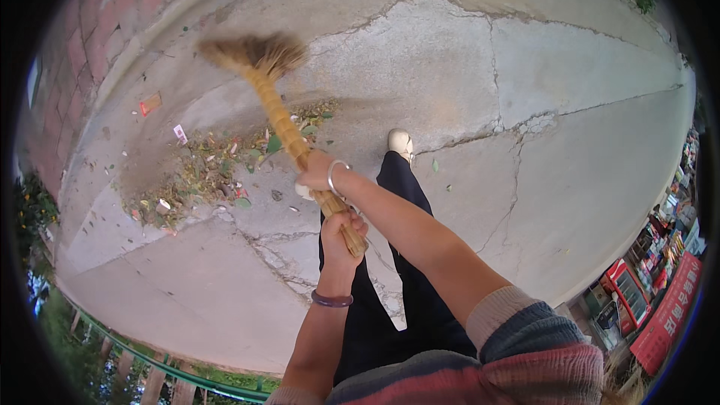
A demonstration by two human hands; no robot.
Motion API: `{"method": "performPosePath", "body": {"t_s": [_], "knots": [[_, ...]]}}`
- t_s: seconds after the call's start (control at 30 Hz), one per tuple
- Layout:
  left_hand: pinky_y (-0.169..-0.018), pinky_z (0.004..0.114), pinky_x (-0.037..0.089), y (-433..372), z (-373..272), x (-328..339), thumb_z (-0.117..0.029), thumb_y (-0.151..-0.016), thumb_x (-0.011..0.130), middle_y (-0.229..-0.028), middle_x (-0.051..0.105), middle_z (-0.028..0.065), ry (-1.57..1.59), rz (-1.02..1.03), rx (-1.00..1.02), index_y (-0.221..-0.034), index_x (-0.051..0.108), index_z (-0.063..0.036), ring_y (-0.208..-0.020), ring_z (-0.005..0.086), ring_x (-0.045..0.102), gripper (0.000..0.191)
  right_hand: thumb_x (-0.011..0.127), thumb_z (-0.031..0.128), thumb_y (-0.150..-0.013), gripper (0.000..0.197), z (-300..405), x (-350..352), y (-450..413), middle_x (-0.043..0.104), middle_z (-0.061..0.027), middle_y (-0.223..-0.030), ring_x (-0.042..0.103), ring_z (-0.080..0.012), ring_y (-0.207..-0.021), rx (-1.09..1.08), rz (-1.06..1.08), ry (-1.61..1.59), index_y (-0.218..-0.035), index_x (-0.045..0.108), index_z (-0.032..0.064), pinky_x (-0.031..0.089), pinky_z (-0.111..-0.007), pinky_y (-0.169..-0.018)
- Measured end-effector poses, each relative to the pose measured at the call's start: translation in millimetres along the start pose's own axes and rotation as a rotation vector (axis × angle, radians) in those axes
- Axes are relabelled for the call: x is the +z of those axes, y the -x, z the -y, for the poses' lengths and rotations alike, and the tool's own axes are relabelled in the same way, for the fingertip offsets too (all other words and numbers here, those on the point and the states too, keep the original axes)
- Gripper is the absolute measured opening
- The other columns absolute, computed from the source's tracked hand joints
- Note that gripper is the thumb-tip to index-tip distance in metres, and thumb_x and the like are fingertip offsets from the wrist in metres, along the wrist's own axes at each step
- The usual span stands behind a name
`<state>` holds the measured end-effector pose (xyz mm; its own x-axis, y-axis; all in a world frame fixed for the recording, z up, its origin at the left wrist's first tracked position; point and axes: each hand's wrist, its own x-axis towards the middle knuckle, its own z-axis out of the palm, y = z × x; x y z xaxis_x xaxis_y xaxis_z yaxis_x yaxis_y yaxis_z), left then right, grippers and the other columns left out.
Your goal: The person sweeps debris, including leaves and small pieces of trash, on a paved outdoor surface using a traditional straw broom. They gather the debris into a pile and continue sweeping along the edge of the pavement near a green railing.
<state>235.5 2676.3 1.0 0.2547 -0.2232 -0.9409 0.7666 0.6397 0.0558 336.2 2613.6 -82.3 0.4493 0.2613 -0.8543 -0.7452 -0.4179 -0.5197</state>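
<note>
A straw broom (288, 134) with a bound handle slants up and to the left from my body. My left hand (344, 239) is closed around the butt end of the handle. Farther up, my right hand (323, 170) grips the same handle, a silver bangle at its wrist. The bristles (253, 53), blurred, fan out over the concrete beyond a long strip of litter (208, 166). Dry leaves, green leaves and paper scraps make up that strip. A red-edged wrapper (151, 104) and a small printed paper (180, 134) lie at its far side.
Cracked concrete (568, 191) spreads around my feet; my pale right shoe (400, 142) stands on it. A curb with reddish paving (112, 11) runs along the upper left. A green railing (180, 374) borders the lower left. A shop front with a red drinks cooler (627, 295) is at far right.
</note>
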Motion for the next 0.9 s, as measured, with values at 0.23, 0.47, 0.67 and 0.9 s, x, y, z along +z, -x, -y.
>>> {"method": "performPosePath", "body": {"t_s": [0.23,0.47,0.67,0.9], "knots": [[-0.053,0.025,0.043,57,64,14,-0.01,-0.072,0.047,-0.063,0.047,0.0022,-0.069,0.05,0.037,-0.077,0.048,-0.0057,-0.056,0.0123,0.048,0.006,0.063,0.02,-0.066,0.043,-31,18,81,0.06,-0.0216,-0.071,0.063,-0.0236,-0.058,-0.144,0.044,-0.244,-0.096,0.05,-0.008,0.05,-0.034,-0.055],[-0.047,0.028,0.044,16,135,46,-0.007,-0.072,0.051,-0.064,0.052,0.0075,-0.536,0.279,-0.421,-0.078,0.05,-0.0006,-0.05,0.0163,0.052,0.009,0.062,0.01,-0.07,0.024,-174,-80,165,0.056,-0.0119,-0.064,0.058,-0.0202,-0.048,0.226,-0.563,-0.668,-0.08,0.05,-0.0093,0.048,-0.033,-0.042],[-0.047,0.025,0.044,-3,72,-37,-0.01,-0.072,0.055,-0.066,0.053,0.0072,-0.639,0.192,-0.384,-0.078,0.05,-0.0007,-0.053,0.0132,0.052,0.012,0.058,0.01,-0.073,0.016,-178,14,94,0.057,-0.0104,-0.058,0.058,-0.02,-0.049,0.24,-0.548,-0.856,-0.072,0.054,-0.0056,0.048,-0.032,-0.046],[-0.051,0.026,0.043,118,23,-178,-0.004,-0.073,0.047,-0.066,0.049,0.0071,-0.154,0.021,-0.107,-0.077,0.047,-0.0012,-0.054,0.0142,0.048,0.005,0.061,0.017,-0.066,0.037,-60,205,79,0.062,-0.021,-0.071,0.063,-0.0261,-0.06,0.008,-0.009,-0.361,-0.088,0.056,-0.0122,0.051,-0.034,-0.055]]}}
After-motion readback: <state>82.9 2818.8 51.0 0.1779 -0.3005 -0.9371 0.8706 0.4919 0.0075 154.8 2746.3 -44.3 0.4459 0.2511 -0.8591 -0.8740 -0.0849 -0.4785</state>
